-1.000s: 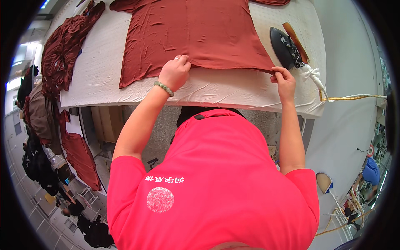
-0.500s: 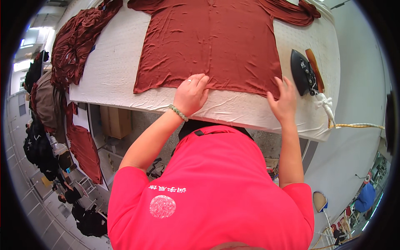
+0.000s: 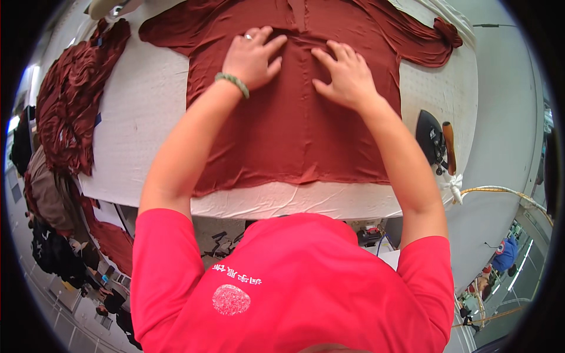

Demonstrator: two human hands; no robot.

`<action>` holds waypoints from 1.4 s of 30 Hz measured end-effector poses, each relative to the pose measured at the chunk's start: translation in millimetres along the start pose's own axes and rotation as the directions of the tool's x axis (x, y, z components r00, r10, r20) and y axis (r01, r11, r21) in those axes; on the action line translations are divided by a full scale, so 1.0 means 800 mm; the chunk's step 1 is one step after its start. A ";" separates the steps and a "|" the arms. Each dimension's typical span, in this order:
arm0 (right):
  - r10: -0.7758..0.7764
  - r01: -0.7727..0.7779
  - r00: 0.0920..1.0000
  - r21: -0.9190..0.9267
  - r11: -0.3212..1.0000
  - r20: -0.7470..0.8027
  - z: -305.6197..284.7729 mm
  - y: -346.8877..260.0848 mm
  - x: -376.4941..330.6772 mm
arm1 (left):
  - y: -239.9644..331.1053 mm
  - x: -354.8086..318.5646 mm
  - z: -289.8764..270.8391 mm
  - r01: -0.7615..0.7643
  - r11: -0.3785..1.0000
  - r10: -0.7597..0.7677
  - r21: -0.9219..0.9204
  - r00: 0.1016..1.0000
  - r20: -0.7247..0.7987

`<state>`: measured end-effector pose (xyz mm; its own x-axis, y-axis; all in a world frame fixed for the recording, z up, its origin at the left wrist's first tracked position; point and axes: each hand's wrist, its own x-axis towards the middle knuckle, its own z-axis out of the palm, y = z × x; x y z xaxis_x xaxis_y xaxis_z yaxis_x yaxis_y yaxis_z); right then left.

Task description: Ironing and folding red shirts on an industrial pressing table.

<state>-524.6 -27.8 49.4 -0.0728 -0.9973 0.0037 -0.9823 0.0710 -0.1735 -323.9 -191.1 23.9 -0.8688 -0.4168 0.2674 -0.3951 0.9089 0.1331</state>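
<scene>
A dark red long-sleeved garment point(image 3: 306, 135) lies spread on the white padded table point(image 3: 135, 117), its hem toward me and its sleeves out to both sides. My left hand point(image 3: 252, 59), with a ring and a green bead bracelet, rests on the cloth left of the central seam, fingers apart. Right of that seam my right hand point(image 3: 346, 73) lies on the fabric, fingers spread. Small folds run across the cloth between and beyond the fingertips. Neither hand grips anything. The garment's top passes out of view at the upper edge.
An iron point(image 3: 432, 138) with a wooden handle stands right of the garment, its hose point(image 3: 500, 189) trailing off the table's right side. A crumpled pile of dark red cloth point(image 3: 70, 106) lies at the left edge. Several people are far off at lower left.
Both hands have moved from the hem up to the garment's upper middle, closer together. My view has shifted forward, and more of the sleeves now shows.
</scene>
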 end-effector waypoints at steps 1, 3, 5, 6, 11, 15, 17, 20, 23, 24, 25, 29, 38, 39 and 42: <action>0.023 -0.023 1.000 -0.019 1.000 -0.006 0.002 0.009 0.027 | -0.025 0.020 0.008 0.000 1.000 0.000 -0.013 1.000 0.005; 0.049 -0.049 0.999 -0.038 0.998 -0.005 0.006 0.026 0.074 | -0.065 0.056 0.020 -0.004 1.000 0.005 0.014 0.999 -0.035; 0.071 -0.072 0.997 -0.048 0.996 -0.007 0.008 0.043 0.112 | -0.085 0.086 0.025 -0.012 1.000 0.013 0.015 1.000 -0.020; 0.076 -0.077 0.997 -0.048 0.996 -0.010 0.008 0.047 0.129 | -0.097 0.099 0.024 -0.015 0.999 0.015 0.032 1.000 -0.005; -0.027 0.012 0.991 -0.115 0.993 -0.129 -0.016 0.065 0.192 | -0.091 0.167 -0.016 0.119 0.992 -0.123 0.030 0.967 0.223; 0.042 -0.031 0.995 0.116 0.993 -0.091 -0.004 0.081 0.227 | -0.104 0.176 0.013 0.095 0.994 -0.099 0.053 0.991 0.084; 0.014 0.009 0.987 0.147 0.989 -0.159 0.008 0.095 0.237 | -0.099 0.175 0.027 0.092 0.996 -0.092 0.014 0.995 0.047; 0.040 -0.013 0.984 0.152 0.988 -0.176 0.019 0.096 0.231 | -0.094 0.167 0.044 0.085 0.995 -0.086 -0.056 0.996 -0.031; 0.116 -0.097 0.982 0.129 0.987 -0.146 0.029 0.087 0.225 | -0.094 0.163 0.059 -0.055 0.995 0.048 -0.087 0.995 -0.085; 0.112 -0.103 0.982 0.070 0.992 -0.152 0.030 0.081 0.225 | -0.091 0.164 0.061 -0.058 0.994 0.050 -0.098 0.996 -0.074; 0.108 -0.108 0.982 0.010 0.994 -0.157 0.032 0.076 0.226 | -0.090 0.169 0.061 -0.037 0.995 0.030 -0.094 0.996 -0.080; 0.146 -0.149 0.975 -0.007 0.989 -0.166 0.028 0.064 0.232 | -0.068 0.161 0.064 -0.010 0.980 -0.022 -0.197 0.987 -0.157; -0.023 0.068 0.990 0.327 0.942 -0.139 0.043 -0.087 -0.070 | 0.095 -0.120 -0.021 0.117 0.906 -0.090 -0.406 0.992 0.087; -0.077 0.100 0.994 0.370 0.924 -0.077 0.041 -0.102 -0.119 | 0.108 -0.163 -0.034 0.144 0.917 -0.099 -0.373 0.986 0.136; -0.184 0.159 0.983 0.428 0.890 0.018 0.038 -0.129 -0.240 | 0.130 -0.234 -0.067 0.208 0.949 -0.174 -0.235 0.972 0.158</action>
<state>-403.7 155.6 36.6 0.1127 -0.9935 0.0181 -0.8116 -0.1026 -0.5752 -186.0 -19.0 39.0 -0.8226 -0.5621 0.0863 -0.4859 0.7736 0.4069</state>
